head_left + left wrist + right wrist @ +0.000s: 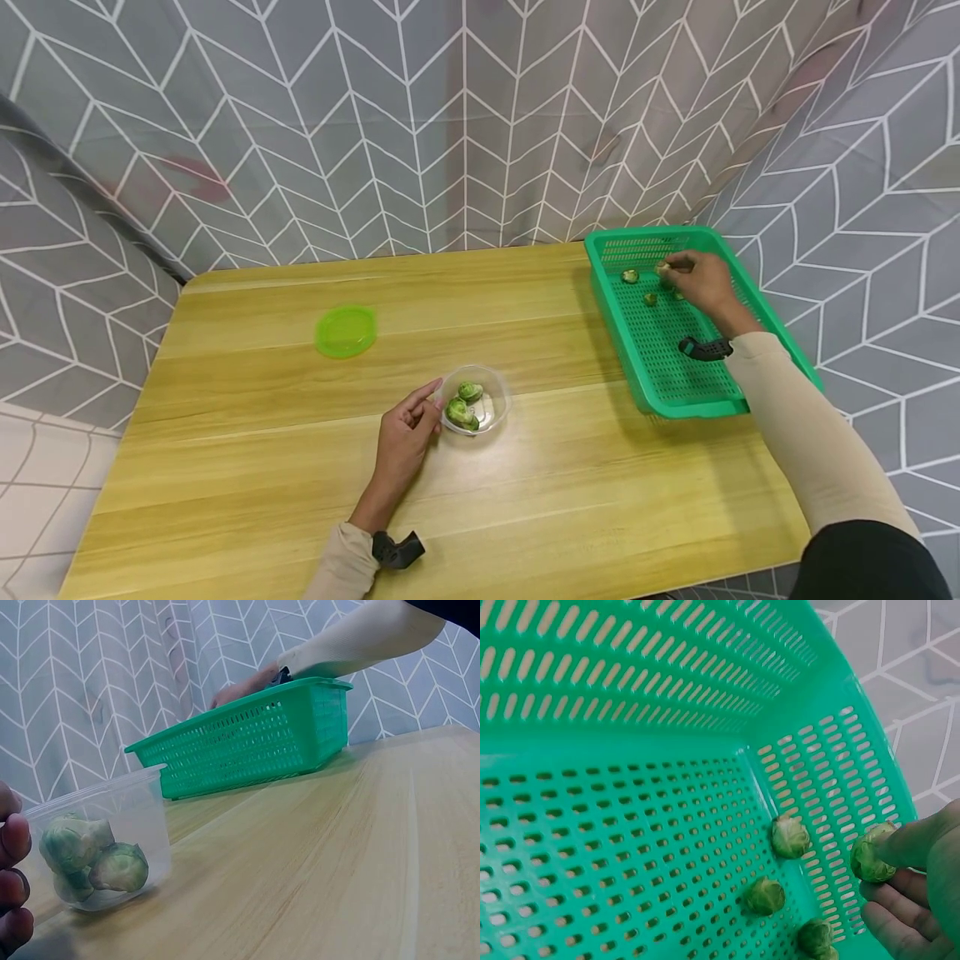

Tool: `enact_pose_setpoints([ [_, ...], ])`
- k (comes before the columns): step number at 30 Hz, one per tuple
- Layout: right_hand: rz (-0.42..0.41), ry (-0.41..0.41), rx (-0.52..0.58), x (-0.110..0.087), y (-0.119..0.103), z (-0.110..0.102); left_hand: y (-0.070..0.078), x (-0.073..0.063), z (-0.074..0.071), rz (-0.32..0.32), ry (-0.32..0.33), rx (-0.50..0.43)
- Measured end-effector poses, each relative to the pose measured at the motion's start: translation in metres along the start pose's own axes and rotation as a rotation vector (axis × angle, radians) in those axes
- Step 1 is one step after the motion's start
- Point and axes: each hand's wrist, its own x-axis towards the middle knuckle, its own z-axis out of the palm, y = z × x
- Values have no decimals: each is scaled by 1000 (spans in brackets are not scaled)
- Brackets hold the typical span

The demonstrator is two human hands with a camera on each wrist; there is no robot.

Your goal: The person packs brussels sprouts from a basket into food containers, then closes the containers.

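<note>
My right hand [703, 283] is inside the green basket [645, 387] at its far end, pinching a Brussels sprout [872, 855] between thumb and fingers. Other sprouts lie near it on the basket floor, among them a pale one [790, 837] and a smaller one [764, 896]. On the table, my left hand [405, 437] holds the left side of a small clear plastic container [495, 377] by its rim. Several Brussels sprouts [120, 867] sit in that container. Only the fingertips of the left hand show in the left wrist view.
A bright green round lid [345, 332] lies flat on the wooden table [247, 450], left of and beyond the container. The basket stands at the table's right edge. Patterned grey curtains [420, 125] hang behind the table and on both sides.
</note>
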Motion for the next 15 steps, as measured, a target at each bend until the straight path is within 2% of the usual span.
enact_pose_setpoints([
  [8, -14, 21, 51, -8, -5, -2, -1, 0, 0, 10, -8, 2],
  [15, -36, 40, 49, -13, -17, -3, -4, 2, 0, -6, -6, 13],
])
